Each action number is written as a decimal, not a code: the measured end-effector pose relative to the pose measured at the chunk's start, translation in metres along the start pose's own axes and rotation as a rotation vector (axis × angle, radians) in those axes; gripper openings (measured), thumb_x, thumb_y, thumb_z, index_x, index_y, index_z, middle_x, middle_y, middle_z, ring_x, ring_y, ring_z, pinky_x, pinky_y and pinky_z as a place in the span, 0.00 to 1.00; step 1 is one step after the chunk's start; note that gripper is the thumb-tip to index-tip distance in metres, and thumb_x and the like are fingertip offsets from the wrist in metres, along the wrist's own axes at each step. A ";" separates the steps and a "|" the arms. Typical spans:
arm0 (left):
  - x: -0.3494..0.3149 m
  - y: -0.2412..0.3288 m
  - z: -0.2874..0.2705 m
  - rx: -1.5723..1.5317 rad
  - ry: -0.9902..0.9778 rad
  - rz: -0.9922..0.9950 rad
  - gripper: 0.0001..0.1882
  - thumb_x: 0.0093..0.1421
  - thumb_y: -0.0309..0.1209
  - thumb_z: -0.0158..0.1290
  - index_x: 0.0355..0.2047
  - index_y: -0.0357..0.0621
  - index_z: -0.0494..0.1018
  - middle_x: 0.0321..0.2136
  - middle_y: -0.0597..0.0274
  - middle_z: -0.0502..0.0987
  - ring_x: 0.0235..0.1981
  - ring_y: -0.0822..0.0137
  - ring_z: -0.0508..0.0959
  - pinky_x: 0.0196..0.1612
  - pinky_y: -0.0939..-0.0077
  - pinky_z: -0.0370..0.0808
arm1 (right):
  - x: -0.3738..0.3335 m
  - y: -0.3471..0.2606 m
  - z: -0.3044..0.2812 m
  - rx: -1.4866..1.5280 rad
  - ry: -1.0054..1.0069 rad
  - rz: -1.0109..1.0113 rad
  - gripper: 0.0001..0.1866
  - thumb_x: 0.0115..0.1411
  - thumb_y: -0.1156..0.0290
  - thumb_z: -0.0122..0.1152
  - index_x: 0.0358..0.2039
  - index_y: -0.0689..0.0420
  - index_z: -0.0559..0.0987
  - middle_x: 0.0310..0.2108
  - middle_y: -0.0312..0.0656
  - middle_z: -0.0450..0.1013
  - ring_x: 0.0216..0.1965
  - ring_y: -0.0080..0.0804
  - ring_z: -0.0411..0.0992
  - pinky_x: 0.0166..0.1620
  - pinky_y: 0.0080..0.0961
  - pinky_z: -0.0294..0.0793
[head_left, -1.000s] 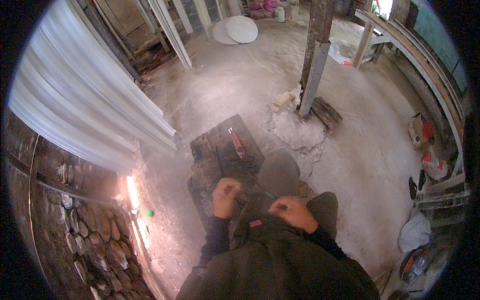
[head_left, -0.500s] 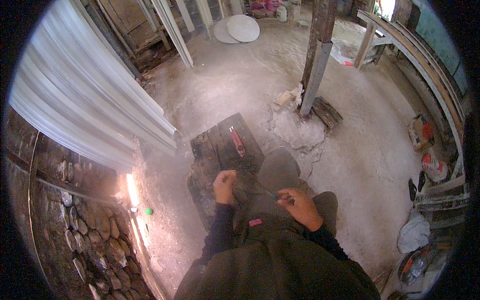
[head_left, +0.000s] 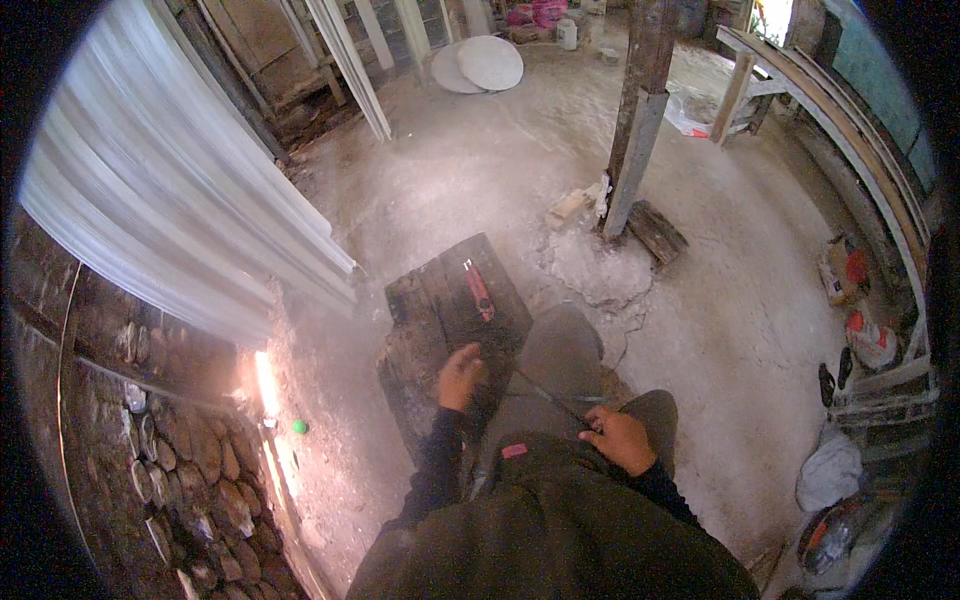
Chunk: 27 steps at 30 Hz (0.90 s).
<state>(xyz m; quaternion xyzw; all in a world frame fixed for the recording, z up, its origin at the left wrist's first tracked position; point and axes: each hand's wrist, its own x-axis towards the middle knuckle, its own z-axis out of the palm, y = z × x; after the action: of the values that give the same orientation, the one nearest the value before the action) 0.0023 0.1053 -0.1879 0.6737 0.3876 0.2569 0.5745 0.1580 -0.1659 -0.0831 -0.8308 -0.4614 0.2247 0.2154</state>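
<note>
My right hand (head_left: pixel 618 438), above my right thigh, is closed around one end of a thin dark rod (head_left: pixel 550 396). The rod slants up and left across my lap toward the wooden block. My left hand (head_left: pixel 462 377) is over the near part of that dark, worn wooden block (head_left: pixel 418 300), a little left of the rod's far end. Its fingers are curled together; whatever they may pinch is too small to make out. On top of the block, beyond my left hand, lies a red hand tool (head_left: pixel 479 292) with a pale metal tip.
A wooden post (head_left: pixel 632 130) rises from a broken concrete footing (head_left: pixel 600 265) ahead. White corrugated sheets (head_left: pixel 180 180) lean at left, above stacked brown pieces (head_left: pixel 200 460). A small green ball (head_left: pixel 299 427) lies on the floor. Bags (head_left: pixel 870 340) line the right side.
My right hand has shifted slightly right and down, and more of the rod shows. My left hand has moved a little to the right. The red tool stays on the block.
</note>
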 end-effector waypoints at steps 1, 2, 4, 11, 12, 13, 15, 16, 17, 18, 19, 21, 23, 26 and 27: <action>-0.018 0.029 0.011 0.039 -0.080 0.023 0.19 0.49 0.29 0.51 0.43 0.40 0.68 0.41 0.58 0.71 0.44 0.62 0.69 0.48 0.72 0.63 | 0.001 0.000 0.001 0.034 -0.015 -0.003 0.16 0.46 0.60 0.59 0.34 0.54 0.73 0.27 0.43 0.73 0.29 0.40 0.72 0.30 0.32 0.68; -0.029 0.051 0.018 0.242 -0.210 0.208 0.19 0.48 0.30 0.52 0.43 0.43 0.69 0.42 0.57 0.70 0.45 0.60 0.68 0.49 0.70 0.62 | 0.000 -0.001 -0.001 0.063 -0.033 -0.003 0.15 0.46 0.60 0.59 0.33 0.54 0.73 0.26 0.43 0.73 0.29 0.40 0.72 0.30 0.32 0.68; -0.047 0.080 0.035 0.417 -0.405 0.481 0.18 0.48 0.33 0.52 0.42 0.48 0.70 0.44 0.58 0.68 0.48 0.58 0.65 0.52 0.65 0.58 | -0.001 0.000 0.000 0.087 -0.062 0.005 0.14 0.46 0.61 0.59 0.31 0.54 0.74 0.26 0.43 0.73 0.28 0.39 0.72 0.30 0.31 0.68; -0.072 0.095 0.061 0.610 -0.609 0.760 0.12 0.49 0.38 0.52 0.35 0.57 0.72 0.42 0.67 0.69 0.48 0.61 0.64 0.53 0.45 0.47 | 0.008 -0.010 -0.007 0.297 -0.142 0.018 0.09 0.48 0.67 0.58 0.28 0.58 0.74 0.22 0.39 0.71 0.24 0.26 0.68 0.29 0.22 0.67; -0.070 0.093 0.061 0.563 -0.627 0.742 0.11 0.49 0.38 0.52 0.35 0.56 0.72 0.41 0.67 0.69 0.47 0.62 0.65 0.52 0.45 0.47 | 0.008 -0.014 -0.012 0.383 -0.146 0.019 0.09 0.49 0.68 0.58 0.29 0.59 0.74 0.21 0.38 0.71 0.23 0.24 0.67 0.28 0.21 0.66; -0.068 0.090 0.061 0.515 -0.646 0.725 0.10 0.49 0.37 0.52 0.34 0.55 0.72 0.39 0.68 0.70 0.47 0.63 0.66 0.52 0.46 0.48 | 0.008 -0.017 -0.016 0.458 -0.137 0.016 0.08 0.50 0.69 0.58 0.28 0.60 0.74 0.21 0.37 0.71 0.24 0.22 0.67 0.29 0.20 0.66; -0.065 0.087 0.060 0.442 -0.665 0.676 0.09 0.50 0.36 0.51 0.33 0.54 0.73 0.37 0.68 0.71 0.44 0.64 0.67 0.51 0.49 0.51 | 0.007 -0.028 -0.031 0.608 -0.121 0.009 0.08 0.51 0.70 0.57 0.28 0.62 0.74 0.21 0.35 0.71 0.24 0.19 0.66 0.29 0.19 0.66; -0.063 0.084 0.060 0.415 -0.666 0.646 0.09 0.50 0.35 0.51 0.33 0.53 0.73 0.35 0.68 0.71 0.43 0.65 0.68 0.50 0.52 0.53 | 0.007 -0.032 -0.039 0.621 -0.135 0.009 0.07 0.51 0.70 0.57 0.27 0.61 0.74 0.21 0.35 0.71 0.24 0.19 0.66 0.29 0.19 0.66; -0.062 0.083 0.059 0.388 -0.670 0.617 0.09 0.50 0.34 0.51 0.33 0.52 0.73 0.34 0.68 0.72 0.42 0.65 0.69 0.50 0.55 0.56 | 0.006 -0.036 -0.045 0.634 -0.145 0.011 0.07 0.51 0.70 0.56 0.27 0.61 0.74 0.22 0.34 0.71 0.25 0.19 0.67 0.30 0.19 0.67; -0.062 0.099 0.054 0.372 -0.654 0.609 0.09 0.50 0.33 0.51 0.33 0.51 0.73 0.33 0.67 0.72 0.40 0.64 0.70 0.47 0.59 0.59 | 0.006 -0.036 -0.048 0.649 -0.153 0.014 0.07 0.52 0.70 0.56 0.27 0.61 0.74 0.22 0.34 0.71 0.25 0.19 0.67 0.30 0.19 0.67; -0.062 0.116 0.046 0.355 -0.638 0.600 0.08 0.50 0.32 0.51 0.32 0.50 0.73 0.32 0.65 0.72 0.38 0.63 0.71 0.45 0.62 0.62 | 0.005 -0.034 -0.048 0.626 -0.149 0.000 0.07 0.51 0.70 0.56 0.27 0.61 0.74 0.21 0.34 0.71 0.25 0.19 0.67 0.30 0.19 0.67; -0.063 0.141 0.031 0.328 -0.598 0.591 0.09 0.50 0.30 0.51 0.33 0.48 0.73 0.30 0.63 0.73 0.36 0.62 0.72 0.41 0.68 0.66 | 0.002 -0.026 -0.052 0.574 -0.144 -0.031 0.07 0.51 0.70 0.57 0.28 0.61 0.74 0.21 0.33 0.71 0.24 0.20 0.68 0.30 0.19 0.67; -0.062 0.150 0.021 0.307 -0.556 0.590 0.09 0.50 0.28 0.50 0.33 0.46 0.74 0.30 0.61 0.73 0.33 0.60 0.73 0.36 0.72 0.68 | 0.000 -0.020 -0.058 0.549 -0.186 -0.077 0.07 0.51 0.69 0.57 0.26 0.60 0.74 0.20 0.33 0.70 0.24 0.20 0.68 0.29 0.19 0.67; -0.057 0.156 0.010 0.282 -0.551 0.625 0.11 0.49 0.26 0.51 0.34 0.46 0.74 0.29 0.60 0.73 0.32 0.61 0.73 0.35 0.72 0.69 | -0.002 -0.009 -0.064 0.605 -0.275 -0.047 0.07 0.50 0.69 0.58 0.24 0.60 0.73 0.20 0.33 0.70 0.23 0.20 0.68 0.29 0.19 0.67; -0.057 0.156 0.008 0.249 -0.522 0.604 0.11 0.49 0.25 0.51 0.34 0.46 0.74 0.29 0.60 0.73 0.32 0.61 0.73 0.35 0.72 0.69 | -0.002 -0.006 -0.065 0.639 -0.309 -0.020 0.07 0.50 0.69 0.58 0.24 0.60 0.73 0.20 0.33 0.70 0.23 0.20 0.68 0.29 0.19 0.67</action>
<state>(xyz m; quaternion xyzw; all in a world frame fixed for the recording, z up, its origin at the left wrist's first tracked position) 0.0114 0.0480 -0.0326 0.8637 0.0423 0.1856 0.4666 0.1900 -0.1743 -0.0273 -0.6731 -0.4031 0.4786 0.3942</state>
